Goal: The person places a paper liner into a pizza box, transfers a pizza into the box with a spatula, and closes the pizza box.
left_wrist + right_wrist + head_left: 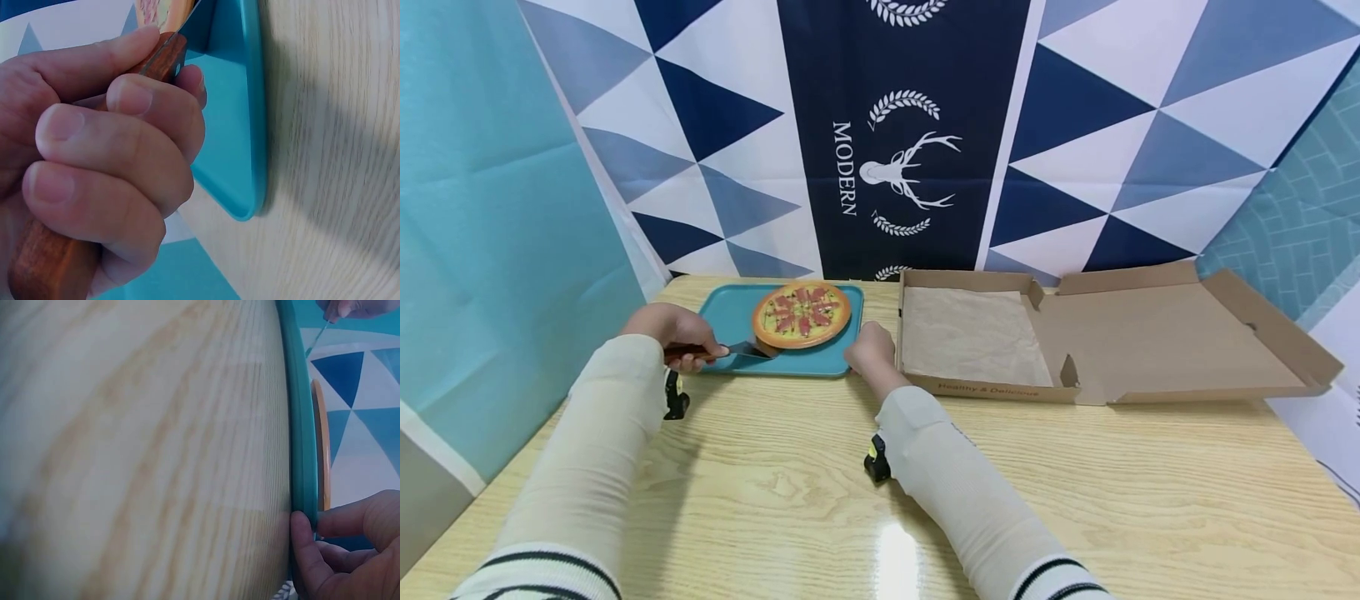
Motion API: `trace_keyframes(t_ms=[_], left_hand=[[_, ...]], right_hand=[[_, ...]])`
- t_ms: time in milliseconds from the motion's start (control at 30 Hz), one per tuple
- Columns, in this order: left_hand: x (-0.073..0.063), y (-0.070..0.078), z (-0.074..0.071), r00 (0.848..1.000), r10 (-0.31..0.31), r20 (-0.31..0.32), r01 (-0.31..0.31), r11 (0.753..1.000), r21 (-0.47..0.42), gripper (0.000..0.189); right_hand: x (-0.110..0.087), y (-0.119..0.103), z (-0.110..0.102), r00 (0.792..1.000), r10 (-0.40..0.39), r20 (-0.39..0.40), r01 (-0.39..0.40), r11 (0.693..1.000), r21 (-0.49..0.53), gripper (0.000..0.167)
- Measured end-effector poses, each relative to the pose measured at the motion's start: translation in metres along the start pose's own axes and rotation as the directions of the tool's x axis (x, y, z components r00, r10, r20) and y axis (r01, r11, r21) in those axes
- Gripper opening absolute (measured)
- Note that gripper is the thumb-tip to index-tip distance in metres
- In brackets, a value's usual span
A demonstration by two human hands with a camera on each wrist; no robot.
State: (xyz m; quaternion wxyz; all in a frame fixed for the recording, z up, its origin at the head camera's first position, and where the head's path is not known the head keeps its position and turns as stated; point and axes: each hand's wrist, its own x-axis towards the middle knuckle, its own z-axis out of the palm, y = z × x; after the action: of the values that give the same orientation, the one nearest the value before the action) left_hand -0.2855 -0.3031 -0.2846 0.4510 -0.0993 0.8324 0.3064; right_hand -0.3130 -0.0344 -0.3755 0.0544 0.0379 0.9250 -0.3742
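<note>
A pizza [802,315] with red toppings lies on a teal tray [724,312] at the back left of the table. My left hand [679,332] grips the wooden handle [53,262] of a spatula [745,348], fingers wrapped round it. The metal blade reaches over the tray to the pizza's near left edge; whether it is under the pizza is hard to tell. At the tray's right front corner, my right hand [872,354] pinches the rim, thumb outside and fingers inside in the right wrist view. There the pizza [321,450] shows edge-on beyond the tray wall [304,456].
Just right of the tray stands an opened cardboard pizza box [992,389], lined with brown paper [970,333]. Its lid [1172,346] lies folded out to the right. A patterned cloth [910,192] hangs behind the wooden table [775,483].
</note>
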Motion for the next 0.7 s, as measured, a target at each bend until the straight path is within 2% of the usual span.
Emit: trace_keyframes(t_ms=[267,700], left_hand=[[0.0014,0.0092,0.0038,1.000,-0.003,-0.001,0.003,1.000,0.001,0.026],[0.0022,0.0098,0.0048,1.000,0.005,0.005,-0.006,1.000,0.020,0.029]], right_hand=[[0.0012,-0.0001,0.0000,1.000,0.010,0.004,-0.010,1.000,-0.007,0.023],[0.0017,-0.0007,-0.0006,0.999,0.022,0.025,-0.022,1.000,0.000,0.023]])
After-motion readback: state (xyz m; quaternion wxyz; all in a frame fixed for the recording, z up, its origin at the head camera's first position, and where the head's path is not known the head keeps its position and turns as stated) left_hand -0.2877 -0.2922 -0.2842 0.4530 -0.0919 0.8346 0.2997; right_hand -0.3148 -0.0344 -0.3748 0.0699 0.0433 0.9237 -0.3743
